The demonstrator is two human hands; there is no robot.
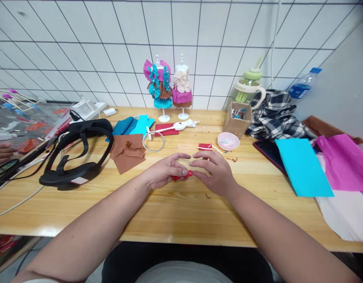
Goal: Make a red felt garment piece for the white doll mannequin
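Pinching a small red fabric piece [183, 175] between both hands, just above the wooden surface [181, 212], near its front edge. Left hand [165, 171]: grip pressed together on the left end of the piece, thumb and fingertips closed around it, forefinger arched over the top. Right hand [214, 173]: grip pinching the right end, thumb tip meeting the piece from the right, remaining fingers curled above.

Long axis of the red fabric piece: roughly left to right, level with the surface, bridging the gap between the two grips. Both hands equally near; piece centred between them, mostly hidden by the fingers, only a short red strip showing. Contact with the surface: cannot tell.

Positions relative to the red fabric piece:
- Behind, near: a second red scrap with a thin white stick [205, 147], then a pink bowl [228, 140] holding small beads.
- Behind and right: open cardboard box [238, 118], green-lidded cup [248, 87], checked cloth [275, 114].
- Behind and left: brown fabric pieces [129, 151], blue fabric pieces [131, 125], white glue gun [181, 125] with cable loop.
- Far behind, at the tiled wall: two miniature mannequins in paper dresses [169, 86].
- Well to the left: black headset [77, 155].
- Well to the right: cyan sheet [302, 167] and magenta sheet [343, 161].
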